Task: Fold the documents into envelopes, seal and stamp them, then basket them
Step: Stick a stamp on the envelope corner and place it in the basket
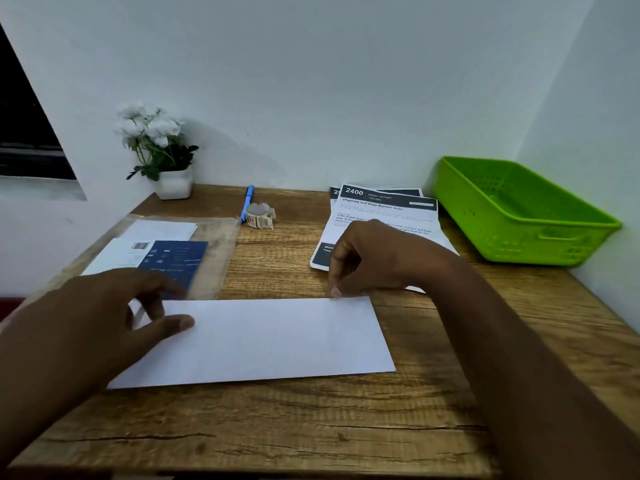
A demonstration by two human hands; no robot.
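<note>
- While both hands were on it, the folded white paper document (263, 341) lay flat near the front middle of the wood-grain desk (311, 427), so this looked like the folding step, not stuffing yet.
- Left hand (86, 327) was spread fairly loose, thumb resting on the sheet's left end and holding it down, fingers out past the far edge. Not really gripping anything, as far as I could tell.
- Right hand (370, 258) was curled, fingertips pressing or pinching the far right corner of the sheet; couldn't tell which.
- Clear plastic pack of white envelopes with a blue label (162, 251) sat just behind the left hand, unopened-looking.
- Small roll of stamps (259, 214) and a blue pen (247, 200) were further back, more printed sheets (384, 216) behind the right hand, bright green plastic basket (519, 213) at far right, nothing in it that I could see.
- Next move, I'd guess: crease it firmly, fold once more, keeping edges lined up so it fits an envelope.
</note>
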